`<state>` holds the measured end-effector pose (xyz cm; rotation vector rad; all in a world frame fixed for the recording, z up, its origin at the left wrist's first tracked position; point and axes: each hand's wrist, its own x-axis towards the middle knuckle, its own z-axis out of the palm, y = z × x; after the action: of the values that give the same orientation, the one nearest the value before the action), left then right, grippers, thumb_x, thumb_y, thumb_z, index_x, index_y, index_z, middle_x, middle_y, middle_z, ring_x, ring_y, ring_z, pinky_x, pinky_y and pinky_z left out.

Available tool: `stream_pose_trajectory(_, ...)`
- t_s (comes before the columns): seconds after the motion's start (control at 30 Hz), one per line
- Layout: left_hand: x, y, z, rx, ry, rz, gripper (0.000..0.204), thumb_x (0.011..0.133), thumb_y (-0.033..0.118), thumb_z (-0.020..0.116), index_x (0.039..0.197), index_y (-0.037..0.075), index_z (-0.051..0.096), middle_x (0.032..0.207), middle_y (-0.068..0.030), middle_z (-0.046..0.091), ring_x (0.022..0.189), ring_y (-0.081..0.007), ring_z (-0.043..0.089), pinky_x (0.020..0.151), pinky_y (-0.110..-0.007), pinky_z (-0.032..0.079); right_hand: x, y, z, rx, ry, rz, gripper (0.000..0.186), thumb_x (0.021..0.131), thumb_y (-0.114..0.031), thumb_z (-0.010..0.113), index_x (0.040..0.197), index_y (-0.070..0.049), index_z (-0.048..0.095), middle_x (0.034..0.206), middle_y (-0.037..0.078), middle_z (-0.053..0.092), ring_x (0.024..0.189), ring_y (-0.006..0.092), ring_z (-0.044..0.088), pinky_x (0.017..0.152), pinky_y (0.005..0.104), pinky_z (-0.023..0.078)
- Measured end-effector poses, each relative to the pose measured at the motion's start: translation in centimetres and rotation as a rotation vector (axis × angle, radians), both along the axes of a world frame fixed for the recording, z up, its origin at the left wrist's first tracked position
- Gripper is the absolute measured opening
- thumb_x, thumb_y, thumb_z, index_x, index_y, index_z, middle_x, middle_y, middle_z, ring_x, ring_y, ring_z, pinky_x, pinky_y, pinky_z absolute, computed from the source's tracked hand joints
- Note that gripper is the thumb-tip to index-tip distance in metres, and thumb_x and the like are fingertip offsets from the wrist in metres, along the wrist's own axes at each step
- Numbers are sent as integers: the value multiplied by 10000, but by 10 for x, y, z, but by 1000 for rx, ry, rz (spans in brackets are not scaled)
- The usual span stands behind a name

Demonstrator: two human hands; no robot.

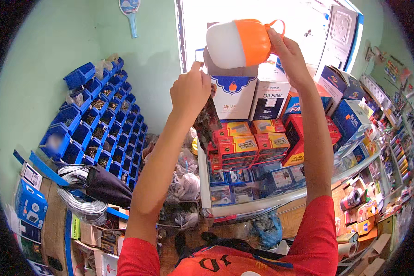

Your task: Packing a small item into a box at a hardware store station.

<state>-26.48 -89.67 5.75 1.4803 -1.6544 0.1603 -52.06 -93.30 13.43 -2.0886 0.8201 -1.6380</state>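
Note:
My right hand grips a bulb-shaped lamp by its orange end, next to its strap loop. The lamp's white dome points left, and it hangs above an upright white-and-blue box. That box has a grey upper part and an orange bulb picture on its front. At the box's upper left edge, my left hand is closed with its fingers curled against the cardboard; the fingertips are partly hidden. Beside it stands a white and dark blue oil filter box.
Stacked red-and-yellow boxes lie on a glass display counter. Blue parts bins climb the left wall, above a coil of grey wire. More cartons stand at the right, and a bright doorway is behind.

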Motion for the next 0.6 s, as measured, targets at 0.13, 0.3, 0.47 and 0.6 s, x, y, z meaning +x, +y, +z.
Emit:
stream_pose_trajectory(0.13, 1, 16, 3, -302, 221, -171, 378, 942, 253, 699, 1267, 63, 666, 935, -173, 765, 901, -321, 750, 821, -415, 575, -8, 7, -4, 69, -72, 22, 554, 1092, -529, 512, 1220, -32, 722, 1095, 72, 737, 1038, 142, 660, 1048, 333, 464)
stream_pose_trajectory(0.3, -4, 50, 26, -288, 589, -573, 879, 750, 437, 936, 1350, -72, 546, 1123, -165, 711, 893, -191, 728, 828, -333, 578, 38, 39, -8, 205, -534, 271, 559, 1112, -532, 448, 1333, -52, 628, 1218, 60, 700, 1109, 150, 636, 1025, 341, 485)
stream_pose_trajectory(0.47, -11, 45, 35, -135, 713, -883, 876, 762, 382, 946, 1395, -59, 530, 1192, -149, 701, 1027, -188, 700, 874, -340, 574, 81, 82, -24, 362, -641, 591, 538, 1123, -499, 435, 1374, -46, 581, 1262, 53, 663, 1170, 173, 626, 1064, 356, 490)
stream_pose_trajectory(0.6, 1, 41, 34, -92, 948, -984, 599, 832, 256, 891, 1290, -35, 639, 1191, -116, 712, 1044, -193, 699, 924, -337, 556, 83, 79, -39, 455, -534, 685, 555, 1084, -497, 538, 1383, -30, 566, 1315, 85, 657, 1200, 182, 637, 1058, 357, 509)
